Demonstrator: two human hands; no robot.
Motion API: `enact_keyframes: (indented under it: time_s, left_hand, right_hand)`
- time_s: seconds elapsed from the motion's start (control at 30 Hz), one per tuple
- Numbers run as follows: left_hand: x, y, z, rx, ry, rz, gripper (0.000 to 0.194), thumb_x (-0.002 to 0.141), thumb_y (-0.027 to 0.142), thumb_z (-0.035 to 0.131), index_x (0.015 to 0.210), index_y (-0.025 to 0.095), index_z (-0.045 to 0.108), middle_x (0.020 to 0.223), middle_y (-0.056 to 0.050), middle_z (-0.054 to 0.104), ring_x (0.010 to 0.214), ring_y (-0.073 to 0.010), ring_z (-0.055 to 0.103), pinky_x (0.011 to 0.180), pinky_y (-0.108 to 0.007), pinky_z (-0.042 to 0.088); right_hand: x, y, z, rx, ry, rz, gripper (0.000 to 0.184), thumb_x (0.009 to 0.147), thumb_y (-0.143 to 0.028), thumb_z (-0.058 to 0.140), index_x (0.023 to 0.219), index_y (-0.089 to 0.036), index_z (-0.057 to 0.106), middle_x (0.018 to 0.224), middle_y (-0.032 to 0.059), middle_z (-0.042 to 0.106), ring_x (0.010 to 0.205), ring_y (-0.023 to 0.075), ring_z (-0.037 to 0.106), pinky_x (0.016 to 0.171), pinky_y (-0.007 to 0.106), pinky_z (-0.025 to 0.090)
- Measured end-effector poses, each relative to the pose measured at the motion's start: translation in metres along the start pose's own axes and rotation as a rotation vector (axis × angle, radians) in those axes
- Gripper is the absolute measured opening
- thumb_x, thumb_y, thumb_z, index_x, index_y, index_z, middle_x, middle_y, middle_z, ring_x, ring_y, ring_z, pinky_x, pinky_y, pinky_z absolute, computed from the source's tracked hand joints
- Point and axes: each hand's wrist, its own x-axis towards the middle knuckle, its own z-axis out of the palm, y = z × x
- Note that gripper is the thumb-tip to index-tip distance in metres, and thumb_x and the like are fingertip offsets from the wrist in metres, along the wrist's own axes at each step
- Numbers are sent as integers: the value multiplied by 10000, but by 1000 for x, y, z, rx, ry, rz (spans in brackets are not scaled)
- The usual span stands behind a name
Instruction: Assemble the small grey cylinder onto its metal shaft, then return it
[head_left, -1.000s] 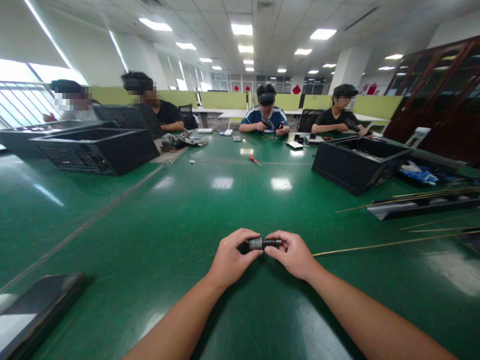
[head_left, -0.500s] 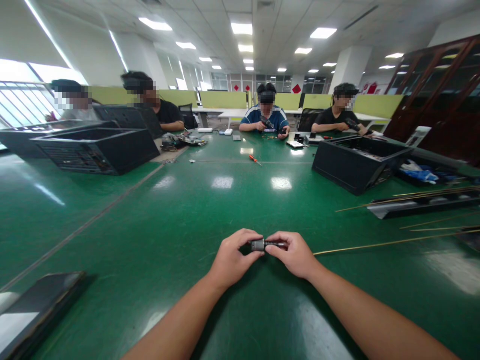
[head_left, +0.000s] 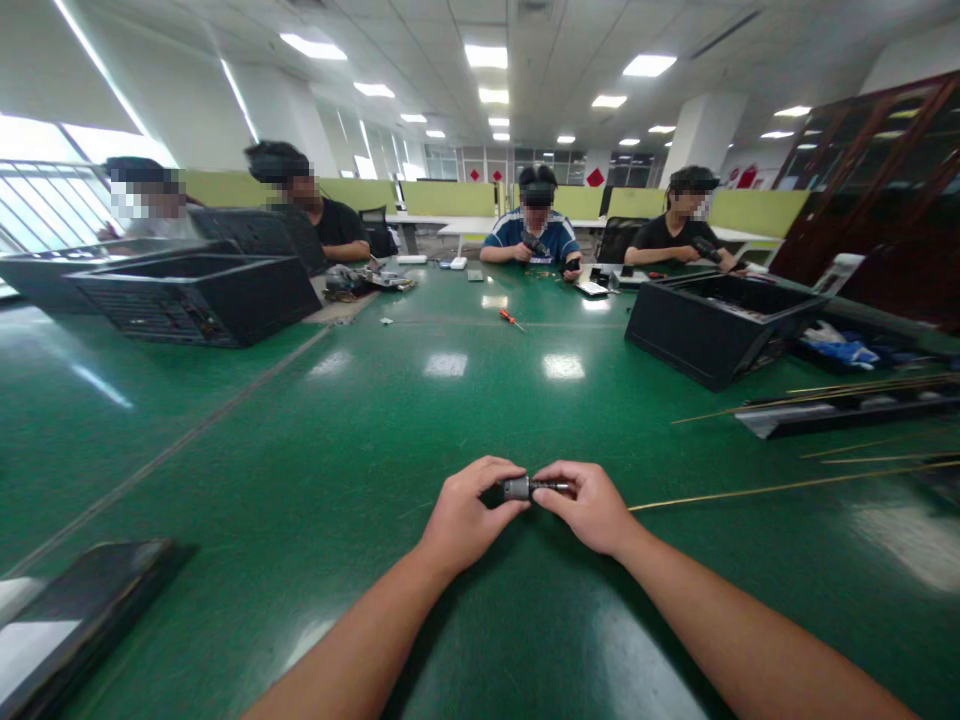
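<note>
Low over the green table, both hands meet at a short grey metal cylinder with a slim dark shaft; its exact kind I cannot make out. My left hand (head_left: 463, 520) has its thumb and fingers closed around the wide metal cylinder (head_left: 517, 489). My right hand (head_left: 589, 508) pinches the dark shaft (head_left: 551, 486), which looks ridged and has a bright tip toward the palm. The piece lies roughly level, pointing left to right. My left fingers cover the cylinder's far left end.
Thin brass-coloured rods (head_left: 720, 497) lie to the right. Black computer cases (head_left: 712, 340) stand right and left (head_left: 217, 305). An orange-handled screwdriver (head_left: 510, 317) lies ahead. A dark flat object (head_left: 112, 600) sits near left. Several people work across the green table (head_left: 360, 400).
Both hands keep their places on the metal piece, with only a slight shift of the right fingers along the shaft. The view has moved very slightly.
</note>
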Motion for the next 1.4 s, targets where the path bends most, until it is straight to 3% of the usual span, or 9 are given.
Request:
enact_keyframes:
  time_s: [0.3, 0.97, 1.4]
  left_hand:
    - [0, -2, -2, 18, 25, 10, 238, 750, 211, 746, 981, 218, 691, 946, -44, 716, 880, -176, 674, 808, -301, 533]
    - [0, -3, -2, 21, 57, -28, 248, 745, 206, 751, 984, 215, 684, 926, -35, 715, 876, -170, 662, 804, -300, 516]
    - [2, -2, -3, 43, 95, -26, 274, 715, 187, 768, 976, 215, 686, 924, -35, 718, 860, -173, 662, 794, -305, 525]
  right_hand:
    - [0, 5, 0, 16, 13, 8, 181, 745, -248, 680, 895, -147, 690, 762, 32, 689, 632, 140, 594, 567, 242, 437]
    - [0, 3, -1, 94, 16, 44, 218, 784, -335, 661, 891, -144, 667, 685, -3, 597, 561, 107, 488, 530, 235, 378]
    - [0, -1, -2, 93, 40, 73, 219, 795, -346, 633, 889, -149, 648, 706, 12, 625, 522, 96, 480, 483, 219, 385]
